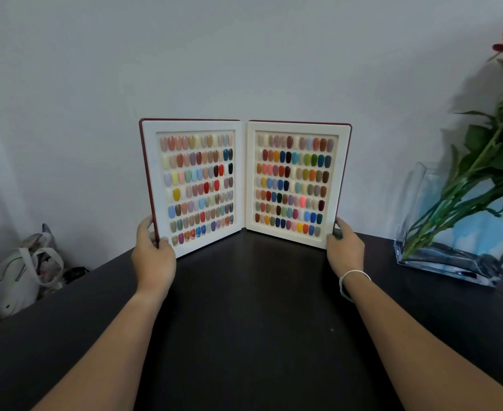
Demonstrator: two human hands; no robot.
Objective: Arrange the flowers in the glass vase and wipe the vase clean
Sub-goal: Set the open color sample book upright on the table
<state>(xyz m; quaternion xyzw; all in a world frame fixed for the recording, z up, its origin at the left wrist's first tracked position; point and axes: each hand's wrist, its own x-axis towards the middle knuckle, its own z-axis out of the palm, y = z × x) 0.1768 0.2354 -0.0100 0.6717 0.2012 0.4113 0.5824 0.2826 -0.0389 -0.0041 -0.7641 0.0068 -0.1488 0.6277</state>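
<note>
A: In the head view, the left hand gripped the lower outer edge of the nail colour display book, thumb on the front and fingers wrapped behind. The right hand held the opposite lower edge the same way, a pale bracelet on its wrist.

B: Why both hands on it?

A: The book stood upright and spread open at the centre of the frame, on the dark table. Gripping both covers low down probably kept the two leaves angled so it would stand on its own, facing the person.

B: And the task's own things?

A: At the right edge of the frame. The glass vase sat on the table, well apart from the right hand, with a little water at the bottom. The flowers were already in it, stems leaning up and to the right against the rim, one red bloom partly cut off in the upper right corner.

B: So arranging looked done?

A: Partly, I'd judge; the stems slumped to one side, and no cloth showed for wiping. A white bag lay at the lower left, off the table.
</note>
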